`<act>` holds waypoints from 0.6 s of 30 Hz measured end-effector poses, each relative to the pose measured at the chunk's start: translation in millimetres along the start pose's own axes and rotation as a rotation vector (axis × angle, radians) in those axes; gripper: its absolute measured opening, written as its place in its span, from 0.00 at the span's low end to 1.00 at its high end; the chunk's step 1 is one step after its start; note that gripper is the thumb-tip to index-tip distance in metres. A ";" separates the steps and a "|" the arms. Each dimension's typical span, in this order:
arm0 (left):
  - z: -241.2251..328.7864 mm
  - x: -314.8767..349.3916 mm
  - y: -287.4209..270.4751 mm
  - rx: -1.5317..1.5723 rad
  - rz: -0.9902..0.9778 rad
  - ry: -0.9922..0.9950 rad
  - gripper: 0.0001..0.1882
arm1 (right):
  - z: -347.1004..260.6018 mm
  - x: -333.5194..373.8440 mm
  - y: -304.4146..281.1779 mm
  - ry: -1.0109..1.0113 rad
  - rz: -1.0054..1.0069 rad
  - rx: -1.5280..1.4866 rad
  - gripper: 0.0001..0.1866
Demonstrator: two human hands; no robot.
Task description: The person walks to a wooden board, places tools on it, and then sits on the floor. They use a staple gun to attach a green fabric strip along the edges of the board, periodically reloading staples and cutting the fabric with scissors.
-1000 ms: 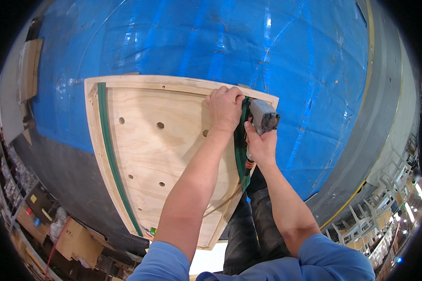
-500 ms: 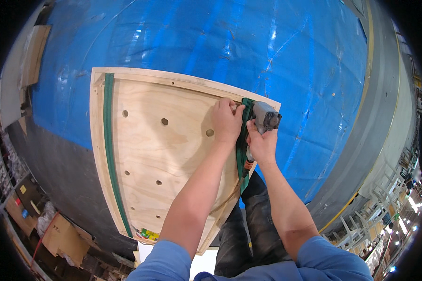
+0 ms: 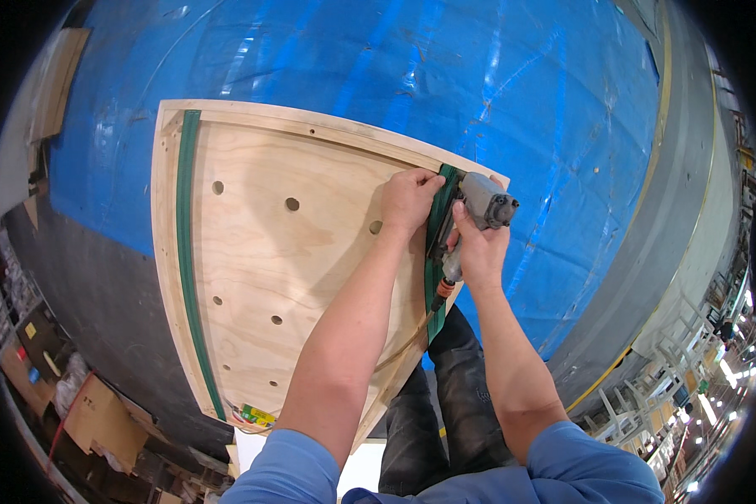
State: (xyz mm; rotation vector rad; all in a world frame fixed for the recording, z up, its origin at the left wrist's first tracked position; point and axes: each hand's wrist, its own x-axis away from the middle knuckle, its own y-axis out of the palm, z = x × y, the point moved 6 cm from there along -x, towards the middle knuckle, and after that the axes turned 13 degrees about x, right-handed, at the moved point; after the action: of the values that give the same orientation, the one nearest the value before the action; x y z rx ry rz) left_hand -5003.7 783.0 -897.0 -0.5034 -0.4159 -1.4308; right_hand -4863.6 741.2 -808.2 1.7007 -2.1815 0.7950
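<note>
A shallow wooden frame with a plywood panel (image 3: 252,260) lies before me, drilled with several round holes. Dark green webbing (image 3: 434,273) runs along its right side, and a second green webbing strip (image 3: 185,252) runs down the left. My left hand (image 3: 410,202) is closed, its thumb and fingertips pinching the upper end of the right webbing near the far corner. My right hand (image 3: 484,256) grips a grey pneumatic staple gun (image 3: 485,202) by its handle. The gun's nose is hidden, its body over the webbing at the frame's right edge.
An air hose (image 3: 407,344) trails from the gun across the frame. A yellow and green packet (image 3: 256,415) sits at the near left corner. Blue sheeting (image 3: 328,59) spreads beyond the frame. Cardboard (image 3: 101,424) lies lower left; pale chair frames (image 3: 638,403) stand lower right.
The frame appears slightly farther up and left in view. My left fingers have closed on the webbing's end, and the staple gun has shifted slightly right.
</note>
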 end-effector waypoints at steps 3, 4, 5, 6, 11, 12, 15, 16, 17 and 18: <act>-0.6 -0.8 2.5 -0.018 -0.032 -0.016 0.13 | 0.4 0.0 2.5 0.002 -0.003 -0.026 0.34; -0.7 -1.0 1.5 -0.023 -0.034 -0.010 0.13 | 0.7 0.5 3.4 0.008 -0.010 -0.022 0.34; -0.8 -1.5 0.5 -0.028 -0.035 -0.005 0.12 | 1.0 0.7 4.4 0.013 -0.018 -0.017 0.34; -0.9 -1.8 -0.2 -0.032 -0.037 0.001 0.12 | 0.8 0.2 5.3 0.010 -0.021 -0.017 0.34; -2.6 -2.9 1.3 -0.004 -0.048 -0.017 0.12 | 1.2 -0.6 7.7 -0.001 -0.012 0.015 0.32; -3.0 -3.3 0.8 0.001 -0.043 -0.006 0.12 | 0.9 -0.4 9.3 -0.009 0.003 0.007 0.32; -5.4 -5.6 1.6 0.000 -0.062 0.016 0.12 | 3.7 -3.3 12.7 -0.047 0.041 0.011 0.31; -5.0 -6.1 2.8 -0.006 -0.067 0.028 0.12 | 4.3 -6.1 12.6 -0.074 0.047 0.031 0.31; -4.6 -6.2 4.1 -0.012 -0.072 0.041 0.12 | 6.5 -7.0 11.0 -0.068 0.044 0.039 0.31; -3.8 -6.2 5.5 -0.017 -0.077 0.055 0.12 | 8.5 -8.0 9.2 -0.062 0.041 0.046 0.31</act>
State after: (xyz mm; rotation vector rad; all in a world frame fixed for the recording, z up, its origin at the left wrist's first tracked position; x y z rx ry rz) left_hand -4999.0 786.3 -904.1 -0.4654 -0.3831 -1.5202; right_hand -4869.1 744.3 -821.7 1.7297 -2.2632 0.8190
